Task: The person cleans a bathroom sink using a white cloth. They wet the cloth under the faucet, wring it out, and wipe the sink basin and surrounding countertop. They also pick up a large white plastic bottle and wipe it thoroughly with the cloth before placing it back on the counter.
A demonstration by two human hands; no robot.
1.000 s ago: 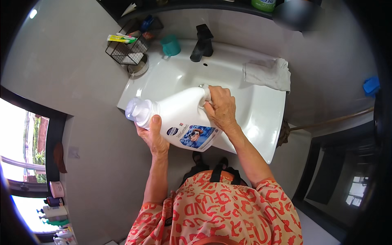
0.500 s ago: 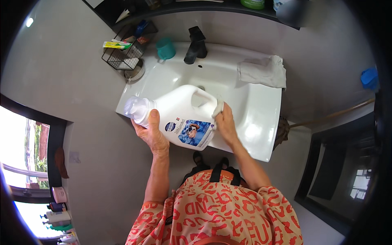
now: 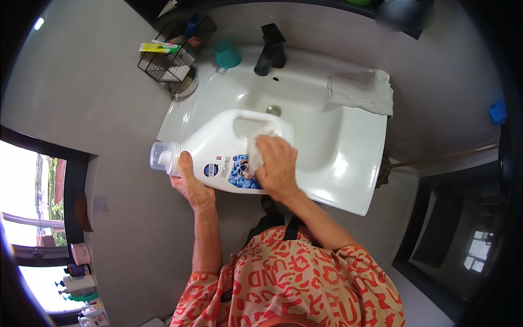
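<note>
A large white plastic detergent jug [image 3: 212, 141] lies tilted on its side over the front of the washbasin [image 3: 348, 180]. Its clear cap [image 3: 161, 157] points left, and a blue picture label faces up. My left hand [image 3: 192, 184] is closed around the neck, just below the cap, with the thumb on top. Bunched under the fingers of my right hand [image 3: 280, 169] is a pale wiping cloth [image 3: 254, 155], pressed against the jug's front beside the handle opening. The hand and cloth hide part of the label.
Behind the jug stand a black faucet [image 3: 271, 50] and a teal cup [image 3: 227, 54]. A folded grey-white towel [image 3: 362, 92] drapes over the basin's right rim. At the back left, a black wire basket [image 3: 174, 60] holds toothpaste and small items. A dark shelf [image 3: 321, 6] runs along the back wall.
My right hand and the cloth have moved left from the jug's base end onto its labelled front. The jug has shifted slightly left and lies more level, still held at the neck.
</note>
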